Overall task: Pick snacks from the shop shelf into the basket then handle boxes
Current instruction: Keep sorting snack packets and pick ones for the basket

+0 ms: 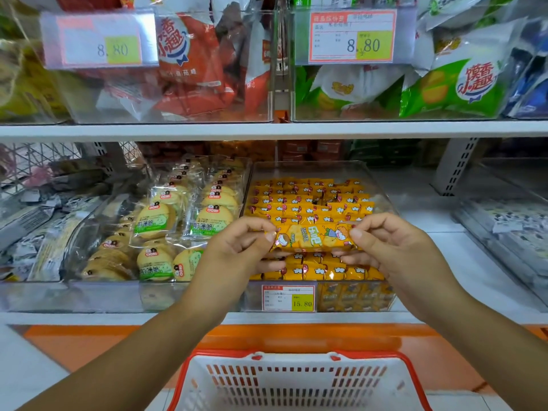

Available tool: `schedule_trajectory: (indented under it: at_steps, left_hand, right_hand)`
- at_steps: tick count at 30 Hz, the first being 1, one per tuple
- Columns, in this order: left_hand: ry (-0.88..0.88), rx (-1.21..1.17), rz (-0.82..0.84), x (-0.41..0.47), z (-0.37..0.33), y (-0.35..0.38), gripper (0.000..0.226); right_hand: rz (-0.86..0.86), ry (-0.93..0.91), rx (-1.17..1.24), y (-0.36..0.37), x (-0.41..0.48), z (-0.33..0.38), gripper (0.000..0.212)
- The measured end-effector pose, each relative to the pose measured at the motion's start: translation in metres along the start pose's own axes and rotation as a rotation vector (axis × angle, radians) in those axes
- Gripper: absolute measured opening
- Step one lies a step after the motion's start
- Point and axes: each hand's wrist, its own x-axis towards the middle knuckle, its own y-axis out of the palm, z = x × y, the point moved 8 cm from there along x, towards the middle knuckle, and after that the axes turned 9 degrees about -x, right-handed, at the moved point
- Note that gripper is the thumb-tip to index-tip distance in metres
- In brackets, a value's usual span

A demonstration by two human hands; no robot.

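Snack packet (314,237) above bin (308,170), basket (296,355) below

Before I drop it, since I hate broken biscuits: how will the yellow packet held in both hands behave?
The yellow packet spans the left hand and right hand without sagging, so probably fairly stiff. Pinches at its ends carry it, suggesting it is light. Its glossy wrapper may be slippery, and the contents may crack if dropped.

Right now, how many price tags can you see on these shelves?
3: the faded tag on the upper-left bin, the orange-framed tag on the upper-right bin, the lower tag on the yellow-snack bin. Others may be hidden.
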Motion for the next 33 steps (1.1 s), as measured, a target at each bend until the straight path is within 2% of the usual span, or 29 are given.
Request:
schedule_trajectory:
  at_steps: [4,7,14,19,22,27,29,31,33]
  left_hand:
    - [-0.040,-0.062,0.009,0.0044,0.0024,-0.0025,0.027]
    - [-0.072,-0.067,0.052,0.0043,0.0037,-0.0003,0.038]
    - [-0.076,-0.094,0.019,0.0054,0.0056,-0.0037,0.012]
    - [-0.095,-0.098,0.041,0.0043,0.0066,-0.0031,0.021]
    - [-0.098,-0.095,0.055,0.0050,0.0043,-0.0045,0.034]
    - [-0.059,-0.058,0.043,0.0055,0.0009,-0.0061,0.009]
    - [-0.038,-0.041,0.038,0.0054,0.0006,-0.0056,0.011]
    - [-0.030,-0.041,0.038,0.0056,0.0025,-0.0048,0.014]
    - [-0.039,-0.057,0.034,0.0050,0.0048,-0.0029,0.015]
  right_hand:
    - [0.072,0.016,-0.034,0.0049,-0.0016,0.0002,0.036]
    - [0.103,0.019,-0.017,0.0068,-0.0016,0.0017,0.039]
    - [0.120,0.049,0.128,0.0073,0.0002,-0.0002,0.029]
    - [0.139,0.076,0.156,0.0073,0.0011,-0.0023,0.027]
    - [0.197,0.096,0.177,0.0068,0.0001,0.0001,0.032]
    - [0.177,0.085,0.105,0.0043,0.0005,-0.0014,0.045]
    - [0.174,0.075,0.094,0.0045,0.0010,-0.0032,0.052]
    - [0.172,0.056,0.102,0.0051,0.0014,-0.0043,0.045]
    - [0.161,0.055,0.126,0.0076,0.0013,-0.0039,0.025]
